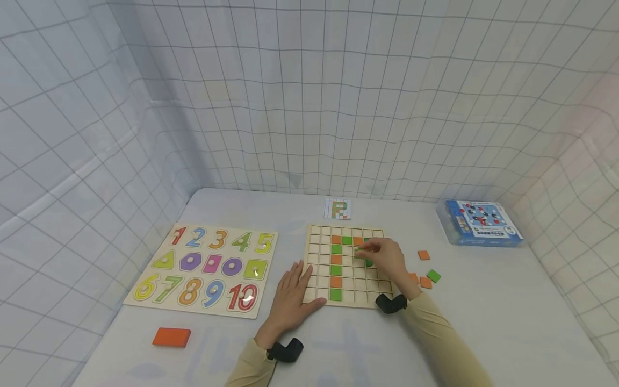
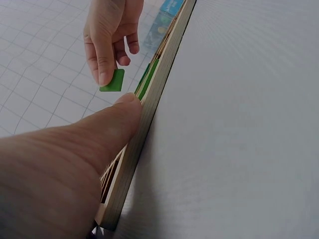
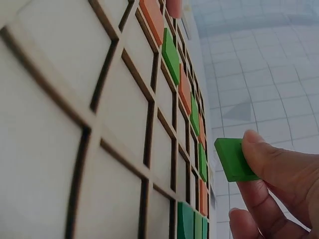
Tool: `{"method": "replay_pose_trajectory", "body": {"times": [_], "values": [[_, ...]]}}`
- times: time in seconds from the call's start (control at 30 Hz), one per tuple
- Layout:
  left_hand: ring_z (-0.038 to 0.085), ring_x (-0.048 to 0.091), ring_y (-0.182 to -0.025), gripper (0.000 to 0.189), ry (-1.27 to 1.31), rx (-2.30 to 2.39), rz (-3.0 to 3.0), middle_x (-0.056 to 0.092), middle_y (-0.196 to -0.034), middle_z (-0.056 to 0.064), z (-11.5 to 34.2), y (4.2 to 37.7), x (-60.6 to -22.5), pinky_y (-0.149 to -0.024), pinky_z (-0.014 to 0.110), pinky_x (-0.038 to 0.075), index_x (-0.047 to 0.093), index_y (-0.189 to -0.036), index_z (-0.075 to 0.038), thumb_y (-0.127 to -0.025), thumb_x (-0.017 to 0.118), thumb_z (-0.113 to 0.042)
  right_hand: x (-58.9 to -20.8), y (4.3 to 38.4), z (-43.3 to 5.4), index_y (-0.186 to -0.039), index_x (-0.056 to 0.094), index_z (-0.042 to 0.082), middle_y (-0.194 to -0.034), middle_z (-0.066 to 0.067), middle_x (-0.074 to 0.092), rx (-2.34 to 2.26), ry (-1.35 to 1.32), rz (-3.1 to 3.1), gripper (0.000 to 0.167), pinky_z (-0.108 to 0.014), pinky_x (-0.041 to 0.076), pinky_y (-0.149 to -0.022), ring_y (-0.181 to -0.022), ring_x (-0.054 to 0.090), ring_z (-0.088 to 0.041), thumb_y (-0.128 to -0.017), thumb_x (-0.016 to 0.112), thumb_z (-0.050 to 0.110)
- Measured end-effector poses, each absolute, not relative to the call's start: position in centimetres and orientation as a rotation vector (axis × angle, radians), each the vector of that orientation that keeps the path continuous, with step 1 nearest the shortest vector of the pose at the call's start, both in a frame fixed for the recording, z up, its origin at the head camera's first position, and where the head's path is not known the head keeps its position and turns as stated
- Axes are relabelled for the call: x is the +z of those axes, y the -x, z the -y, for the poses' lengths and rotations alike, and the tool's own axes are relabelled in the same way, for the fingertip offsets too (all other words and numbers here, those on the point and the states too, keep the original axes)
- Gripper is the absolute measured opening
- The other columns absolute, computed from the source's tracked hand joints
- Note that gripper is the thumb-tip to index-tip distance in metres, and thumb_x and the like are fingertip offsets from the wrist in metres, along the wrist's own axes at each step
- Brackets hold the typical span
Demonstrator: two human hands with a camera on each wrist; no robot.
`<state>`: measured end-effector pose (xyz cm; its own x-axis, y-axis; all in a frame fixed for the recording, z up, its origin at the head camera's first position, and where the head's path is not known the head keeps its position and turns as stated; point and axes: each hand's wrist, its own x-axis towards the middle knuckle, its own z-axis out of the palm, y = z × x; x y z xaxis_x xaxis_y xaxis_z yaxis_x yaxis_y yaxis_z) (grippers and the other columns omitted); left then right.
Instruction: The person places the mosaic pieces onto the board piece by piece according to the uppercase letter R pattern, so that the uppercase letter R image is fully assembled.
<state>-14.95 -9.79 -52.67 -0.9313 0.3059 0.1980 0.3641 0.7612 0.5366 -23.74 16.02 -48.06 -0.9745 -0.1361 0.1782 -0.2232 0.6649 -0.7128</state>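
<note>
A wooden grid board [image 1: 355,299] lies on the table with orange and green square tiles in some of its cells, forming a column and a row. My left hand [image 1: 292,298] rests on the board's left edge, fingers extended and thumb at the near edge. Above the grid, my right hand [image 1: 388,260] pinches a green tile [image 3: 232,159] between thumb and fingers, clear of the board in the right wrist view. Part of the row's right end is hidden behind that hand. A small printed pattern card [image 1: 337,208] lies beyond the board.
Several loose tiles, among them a green one [image 1: 433,276] and an orange one [image 1: 423,255], lie right of the board. A number puzzle [image 1: 203,269] is at left, with an orange block [image 1: 172,337] nearer. A blue box [image 1: 483,223] stands at the back right.
</note>
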Motion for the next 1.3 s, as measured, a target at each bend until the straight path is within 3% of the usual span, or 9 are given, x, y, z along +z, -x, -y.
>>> {"method": "replay_pose_trajectory", "body": {"times": [0.77,1.3], "values": [[0.032,0.011,-0.142,0.082,0.532,-0.910,2.877,0.021,-0.153,0.020,9.8,14.9,-52.6,-0.113,0.046,0.009,0.033,-0.147,-0.002,-0.087,0.061,-0.051,-48.5,24.5,-13.3,-0.080,0.074,0.017,-0.070,0.009,0.063,1.069,-0.305,2.972,0.016,-0.029,0.045,-0.052,-0.061,0.054,-0.009,-0.077,0.080,0.032],[0.032,0.012,-0.142,0.082,0.531,-0.906,2.869,0.022,-0.153,0.020,9.8,15.0,-52.9,-0.113,0.045,0.010,0.034,-0.146,-0.002,-0.086,0.061,-0.051,-48.5,24.5,-13.1,-0.082,0.076,0.015,-0.075,0.006,0.067,0.912,-0.408,2.963,0.009,-0.030,0.049,-0.057,-0.065,0.059,-0.009,-0.080,0.078,0.023]]}}
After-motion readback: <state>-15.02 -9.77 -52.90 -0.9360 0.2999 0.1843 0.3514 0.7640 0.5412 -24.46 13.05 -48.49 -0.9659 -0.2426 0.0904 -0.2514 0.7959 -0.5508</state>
